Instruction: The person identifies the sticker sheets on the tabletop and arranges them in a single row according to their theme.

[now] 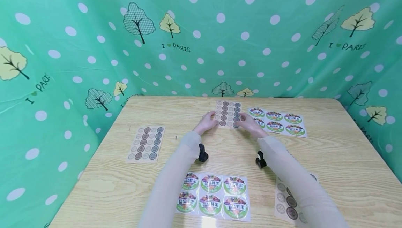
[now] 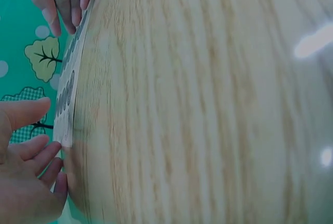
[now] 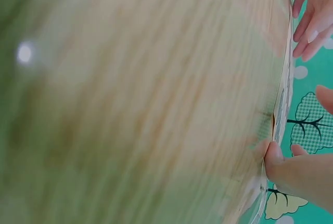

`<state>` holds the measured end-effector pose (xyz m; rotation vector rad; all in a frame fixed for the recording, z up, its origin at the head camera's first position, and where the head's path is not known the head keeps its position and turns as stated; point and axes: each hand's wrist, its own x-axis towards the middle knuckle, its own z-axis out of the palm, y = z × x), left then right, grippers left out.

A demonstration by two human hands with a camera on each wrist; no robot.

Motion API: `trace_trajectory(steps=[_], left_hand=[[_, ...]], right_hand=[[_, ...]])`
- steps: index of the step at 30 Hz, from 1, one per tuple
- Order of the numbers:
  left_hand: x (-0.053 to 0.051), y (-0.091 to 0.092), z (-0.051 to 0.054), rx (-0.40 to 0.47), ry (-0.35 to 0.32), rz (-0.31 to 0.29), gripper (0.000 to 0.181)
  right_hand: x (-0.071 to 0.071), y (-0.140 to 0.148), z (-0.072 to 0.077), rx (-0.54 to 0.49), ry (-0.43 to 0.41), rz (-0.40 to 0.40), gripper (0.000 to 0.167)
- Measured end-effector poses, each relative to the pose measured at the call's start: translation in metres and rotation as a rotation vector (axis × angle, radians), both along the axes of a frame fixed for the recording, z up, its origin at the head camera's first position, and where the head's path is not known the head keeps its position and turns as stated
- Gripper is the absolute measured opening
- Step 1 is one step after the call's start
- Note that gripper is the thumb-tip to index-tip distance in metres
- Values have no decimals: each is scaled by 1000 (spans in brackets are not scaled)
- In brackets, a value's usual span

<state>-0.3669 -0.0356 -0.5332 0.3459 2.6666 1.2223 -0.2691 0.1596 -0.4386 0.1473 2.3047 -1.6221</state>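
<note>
A brown sticker sheet [image 1: 228, 114] with columns of small round labels lies near the far edge of the table. At its left edge is my left hand [image 1: 207, 122], fingers loosely extended. My right hand [image 1: 250, 123] is at the opposite edge, its fingers touching the sheet's border. In the left wrist view, the left fingers [image 2: 44, 159] meet the near end of the sheet [image 2: 65, 99], with the thumb held apart. The right wrist view has the right thumb [image 3: 274, 156] at the sheet's edge; the underside of its grip is hidden.
Sheets of fruit stickers lie to the right [image 1: 284, 121] and at the front [image 1: 211, 195] of the wooden table [image 1: 103, 182]. Another brown label sheet [image 1: 146, 144] is at left, and one [image 1: 285, 200] sits partly under the right sleeve. A green curtain [image 1: 201, 39] hangs behind.
</note>
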Motion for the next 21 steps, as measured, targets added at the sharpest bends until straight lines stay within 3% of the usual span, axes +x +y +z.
trace_trajectory(steps=[1,2,4,8,10,12,16,18,21], left_hand=[[9,0,14,6,-22,6,57],[2,1,5,-7,-18,20,57],[-16,1,-19,52,7,23,58],[0,4,8,211,-172,103,56],[-2,3,6,323,-241,127,56],[-11,4,-6,376,-250,154,55],[-40,1,-46,511,-222,155,48],[-42,0,-51,556,-222,157,46],[-40,0,-49,610,-236,172,46]], right_hand=[[-1,0,-1,0,-2,-4,70],[-1,0,-1,-4,-5,-10,71],[-2,0,-1,-14,-6,-15,71],[-3,0,-2,-25,-3,-13,70],[-3,1,-2,-20,4,-1,70],[-3,1,-2,-14,7,-2,69],[-3,2,-3,-18,14,-2,70],[-3,2,-4,-23,14,-2,70],[-2,3,-5,-33,12,-3,70]])
